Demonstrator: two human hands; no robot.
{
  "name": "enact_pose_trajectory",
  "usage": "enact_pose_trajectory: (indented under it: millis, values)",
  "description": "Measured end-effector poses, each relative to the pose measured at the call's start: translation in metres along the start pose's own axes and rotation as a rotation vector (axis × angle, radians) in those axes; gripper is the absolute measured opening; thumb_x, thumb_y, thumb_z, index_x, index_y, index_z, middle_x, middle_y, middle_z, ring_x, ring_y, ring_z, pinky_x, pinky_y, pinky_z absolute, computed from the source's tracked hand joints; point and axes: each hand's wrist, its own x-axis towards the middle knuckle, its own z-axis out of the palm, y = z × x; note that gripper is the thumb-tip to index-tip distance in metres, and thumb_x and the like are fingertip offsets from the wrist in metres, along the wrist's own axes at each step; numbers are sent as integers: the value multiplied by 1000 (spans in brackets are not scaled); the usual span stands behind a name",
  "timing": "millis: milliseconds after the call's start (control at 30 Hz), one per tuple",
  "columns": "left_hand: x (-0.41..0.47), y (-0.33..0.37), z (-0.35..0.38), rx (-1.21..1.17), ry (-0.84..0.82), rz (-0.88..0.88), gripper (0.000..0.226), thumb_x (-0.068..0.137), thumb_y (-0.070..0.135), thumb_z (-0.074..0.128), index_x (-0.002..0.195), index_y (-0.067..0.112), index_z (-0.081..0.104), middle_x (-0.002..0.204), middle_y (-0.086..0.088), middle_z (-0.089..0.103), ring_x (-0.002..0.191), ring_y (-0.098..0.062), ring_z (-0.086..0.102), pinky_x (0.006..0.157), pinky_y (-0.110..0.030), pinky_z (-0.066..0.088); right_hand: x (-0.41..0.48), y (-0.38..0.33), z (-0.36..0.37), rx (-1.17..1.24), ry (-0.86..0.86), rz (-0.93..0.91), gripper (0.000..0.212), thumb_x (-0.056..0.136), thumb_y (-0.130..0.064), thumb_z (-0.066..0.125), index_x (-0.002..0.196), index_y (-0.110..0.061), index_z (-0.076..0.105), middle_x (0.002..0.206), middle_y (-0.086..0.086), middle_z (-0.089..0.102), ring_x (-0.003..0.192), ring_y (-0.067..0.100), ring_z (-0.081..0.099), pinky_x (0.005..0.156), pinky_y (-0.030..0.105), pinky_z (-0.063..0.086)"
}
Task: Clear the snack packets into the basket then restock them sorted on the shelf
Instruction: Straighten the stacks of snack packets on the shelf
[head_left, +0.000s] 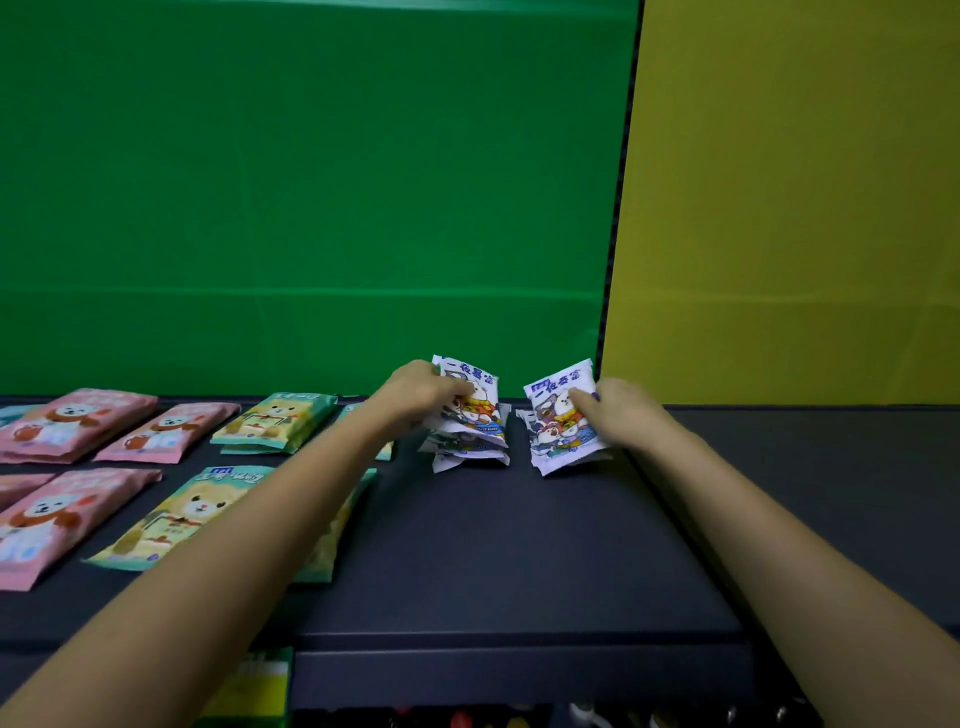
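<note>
Two small stacks of white snack packets with cartoon animals stand at the back of the dark shelf (509, 545). My left hand (415, 392) grips the top packet of the left white stack (475, 415), tilting it up. My right hand (621, 410) holds the top packet of the right white stack (558, 421), thumb on its face. Green-and-yellow packets (275, 421) lie left of my left arm, one nearer (192, 514). Pink packets (78, 423) lie in rows at the far left, one near the front (57, 519). No basket is in view.
A green backdrop (311, 182) and a yellow panel (789, 208) rise behind the shelf. Below the shelf's front edge (519, 644), a lower level shows green packaging (254, 691) and small colourful items (493, 719).
</note>
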Motion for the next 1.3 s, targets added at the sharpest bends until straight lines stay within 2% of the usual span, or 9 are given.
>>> enact_pose_trajectory:
  millis: [133,300,467,667,833,933,1067,1200,1300]
  values:
    - [-46,-2,-13,-59,-92,-6,25,77,32,67,64,12,59,63,-9,56,48,-17,42,47,-23,29,-41,16,-19,176,-31,-69,38,96,-39,41,74,-8,47,70,8,48,64,19,42,55,32,25]
    - [-98,-12,-6,-36,-225,-38,26,80,31,69,71,7,66,70,-13,67,54,-19,52,61,-27,41,-90,32,-15,175,-204,-62,36,92,-46,45,85,-12,55,77,1,52,67,12,44,60,30,31]
    - [-116,-14,4,453,-142,73,50,82,50,60,55,17,35,54,-2,33,49,-16,31,52,-30,22,-103,32,-7,140,-208,-54,42,93,-41,47,125,-12,49,88,0,66,77,8,55,65,23,39]
    - [-118,-13,6,692,-174,111,58,87,59,44,52,15,31,51,-2,34,49,-17,35,54,-31,26,-106,33,-1,-127,-147,-151,39,95,-44,38,90,-9,53,81,7,61,73,18,53,56,26,33]
    - [-119,-6,5,847,-169,98,63,86,65,37,50,14,31,51,-1,38,52,-16,39,58,-29,31,-110,28,-2,-275,-239,-118,34,96,-46,34,70,-23,38,87,4,49,83,23,47,67,33,34]
    - [-117,2,0,991,-89,136,64,82,69,40,53,12,43,56,0,45,61,-19,49,62,-28,39,-106,18,-15,-331,-236,-125,30,93,-47,39,90,-22,55,102,6,57,93,23,55,78,34,45]
    - [-78,6,-13,648,163,198,44,87,50,52,90,8,60,81,-7,61,80,-25,58,75,-31,48,-76,-14,-28,-42,-91,-225,39,97,-35,41,123,-12,57,121,8,62,107,23,58,90,31,44]
    - [-18,-11,-12,215,-81,-54,53,90,36,51,120,-8,48,130,-31,49,115,-43,50,97,-45,41,-34,-43,-6,125,-261,-169,40,96,-33,45,117,-3,59,104,11,65,93,26,61,88,38,50]
    - [-1,-20,2,175,-98,-133,44,94,27,47,120,-9,50,127,-29,51,118,-42,48,93,-40,41,-12,-52,13,79,-304,-101,29,93,-32,50,82,-6,56,71,7,49,61,19,45,58,27,36]
